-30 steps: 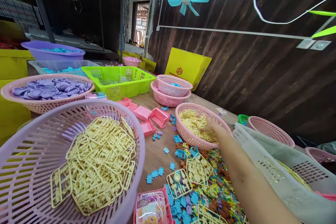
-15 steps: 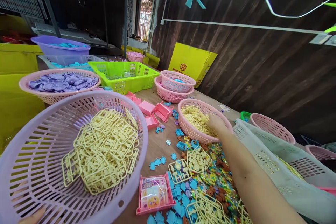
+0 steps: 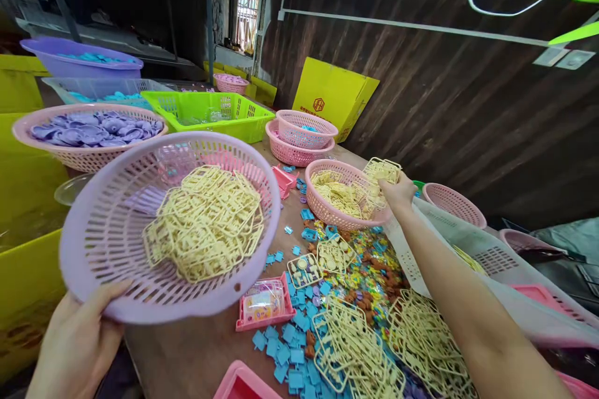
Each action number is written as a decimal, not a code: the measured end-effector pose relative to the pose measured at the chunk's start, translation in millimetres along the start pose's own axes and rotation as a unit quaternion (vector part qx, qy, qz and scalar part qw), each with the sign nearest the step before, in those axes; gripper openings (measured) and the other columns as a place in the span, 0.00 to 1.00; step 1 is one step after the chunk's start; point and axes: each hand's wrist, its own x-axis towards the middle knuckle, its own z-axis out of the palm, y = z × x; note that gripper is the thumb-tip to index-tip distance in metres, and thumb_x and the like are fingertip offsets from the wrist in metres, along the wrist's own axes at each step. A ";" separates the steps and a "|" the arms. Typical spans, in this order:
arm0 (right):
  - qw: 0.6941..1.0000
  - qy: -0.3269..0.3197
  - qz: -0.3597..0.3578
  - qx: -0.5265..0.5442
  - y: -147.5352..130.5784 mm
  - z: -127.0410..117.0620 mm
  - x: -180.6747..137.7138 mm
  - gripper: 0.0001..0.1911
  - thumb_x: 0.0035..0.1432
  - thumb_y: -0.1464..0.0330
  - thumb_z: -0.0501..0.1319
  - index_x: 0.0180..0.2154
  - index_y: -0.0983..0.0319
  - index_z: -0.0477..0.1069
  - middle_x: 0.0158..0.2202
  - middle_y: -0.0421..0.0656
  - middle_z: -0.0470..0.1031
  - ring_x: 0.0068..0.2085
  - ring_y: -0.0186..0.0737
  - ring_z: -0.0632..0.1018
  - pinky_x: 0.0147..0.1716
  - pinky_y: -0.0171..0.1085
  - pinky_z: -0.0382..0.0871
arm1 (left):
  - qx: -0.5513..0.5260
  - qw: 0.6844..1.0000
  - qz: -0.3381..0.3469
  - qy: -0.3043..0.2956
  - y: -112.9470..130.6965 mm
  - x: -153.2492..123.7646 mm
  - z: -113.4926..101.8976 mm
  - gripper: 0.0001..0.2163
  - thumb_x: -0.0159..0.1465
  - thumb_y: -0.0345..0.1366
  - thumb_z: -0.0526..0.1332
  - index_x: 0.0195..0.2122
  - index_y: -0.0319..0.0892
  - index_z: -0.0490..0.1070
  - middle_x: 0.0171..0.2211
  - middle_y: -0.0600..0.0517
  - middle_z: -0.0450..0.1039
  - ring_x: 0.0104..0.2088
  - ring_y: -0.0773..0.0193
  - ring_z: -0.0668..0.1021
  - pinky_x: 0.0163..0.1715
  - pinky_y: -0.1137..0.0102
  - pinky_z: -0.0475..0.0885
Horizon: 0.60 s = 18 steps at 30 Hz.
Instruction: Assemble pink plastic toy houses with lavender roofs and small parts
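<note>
My left hand point(image 3: 79, 343) grips the near rim of a lilac round basket point(image 3: 107, 249), held tilted above the table's left edge. A heap of cream plastic part frames point(image 3: 206, 221) lies in it. My right hand point(image 3: 397, 190) reaches out over a pink basket point(image 3: 327, 209) of the same cream frames and is closed on a bunch of cream frames point(image 3: 381, 171), lifted at that basket's far right rim.
The wooden table point(image 3: 196, 349) is strewn with blue pieces, coloured bits and loose cream frames point(image 3: 355, 349). A small pink packaged tray point(image 3: 264, 302) lies near. Stacked pink baskets point(image 3: 299, 137), a green crate point(image 3: 210, 112), a basket of purple lids point(image 3: 88, 134) and a white basket point(image 3: 496, 274) surround.
My right hand has risen out of the pink basket with a bunch of cream frames. The lilac basket has shifted right and up, and my left hand now shows on its rim.
</note>
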 end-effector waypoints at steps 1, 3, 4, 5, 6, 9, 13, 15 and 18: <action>1.000 0.004 -0.011 0.023 -0.6 -8.6 -6.7 0.19 0.52 0.69 0.53 0.46 0.67 0.68 0.40 0.51 0.76 0.40 0.46 0.77 0.37 0.39 0.69 | -0.030 1.000 0.007 0.001 5.4 4.1 12.9 0.12 0.37 0.37 0.60 0.24 0.62 0.72 0.17 0.67 0.74 0.24 0.59 0.79 0.12 0.77 0.68; 0.997 -0.005 -0.040 0.059 -0.5 -24.2 -27.1 0.19 0.51 0.69 0.52 0.45 0.65 0.69 0.39 0.48 0.77 0.37 0.41 0.77 0.34 0.34 0.69 | -0.079 0.996 0.004 -0.034 19.3 13.9 43.5 0.12 0.34 0.31 0.62 0.22 0.52 0.71 0.16 0.65 0.72 0.20 0.66 0.77 0.12 0.81 0.67; 0.996 -0.016 -0.056 0.071 -0.1 -30.7 -40.4 0.18 0.50 0.69 0.52 0.43 0.65 0.69 0.37 0.46 0.77 0.35 0.40 0.77 0.31 0.33 0.69 | -0.110 0.991 -0.005 -0.075 26.8 19.1 61.3 0.11 0.34 0.30 0.62 0.21 0.48 0.69 0.16 0.64 0.72 0.18 0.69 0.74 0.12 0.82 0.67; 0.994 -0.029 -0.073 0.079 0.2 -36.0 -55.1 0.17 0.50 0.68 0.52 0.42 0.65 0.70 0.35 0.45 0.78 0.33 0.38 0.77 0.29 0.32 0.69 | -0.127 0.983 -0.009 -0.131 34.2 23.9 81.0 0.09 0.35 0.29 0.61 0.21 0.44 0.67 0.17 0.62 0.71 0.17 0.70 0.73 0.13 0.81 0.68; 0.992 -0.043 -0.090 0.082 0.4 -39.9 -70.7 0.16 0.50 0.68 0.53 0.41 0.65 0.70 0.32 0.43 0.77 0.30 0.38 0.77 0.28 0.31 0.69 | -0.129 0.976 -0.025 -0.174 40.9 28.0 102.5 0.07 0.37 0.27 0.61 0.19 0.41 0.65 0.15 0.61 0.68 0.15 0.72 0.70 0.13 0.81 0.68; 0.982 -0.086 -0.150 0.069 -2.0 -41.7 -115.8 0.15 0.49 0.68 0.54 0.39 0.64 0.72 0.29 0.42 0.77 0.28 0.38 0.76 0.28 0.32 0.68 | -0.114 0.971 -0.037 -0.209 53.6 32.8 174.6 0.06 0.45 0.25 0.57 0.18 0.40 0.60 0.10 0.61 0.60 0.13 0.74 0.66 0.14 0.80 0.67; 0.960 -0.142 -0.242 0.019 -11.2 -25.4 -158.8 0.20 0.50 0.72 0.56 0.46 0.65 0.69 0.40 0.49 0.75 0.38 0.45 0.75 0.37 0.37 0.68 | -0.060 0.957 -0.049 -0.280 48.7 17.8 271.4 0.02 0.58 0.27 0.58 0.28 0.34 0.66 0.21 0.55 0.69 0.21 0.71 0.72 0.24 0.74 0.72; 0.945 -0.174 -0.278 -0.008 -16.5 -15.7 -173.6 0.21 0.52 0.75 0.55 0.49 0.65 0.67 0.43 0.52 0.73 0.41 0.47 0.74 0.39 0.38 0.68 | -0.022 0.946 -0.048 -0.320 37.5 5.3 310.6 0.08 0.63 0.34 0.57 0.39 0.35 0.68 0.34 0.51 0.72 0.31 0.68 0.75 0.31 0.69 0.74; 0.924 -0.219 -0.312 -0.037 -22.2 -7.9 -192.0 0.21 0.54 0.78 0.52 0.50 0.65 0.66 0.43 0.54 0.72 0.42 0.48 0.73 0.40 0.41 0.68 | 0.040 0.928 -0.014 -0.370 12.7 -11.3 351.5 0.14 0.64 0.39 0.56 0.48 0.39 0.65 0.45 0.47 0.69 0.41 0.61 0.74 0.39 0.62 0.73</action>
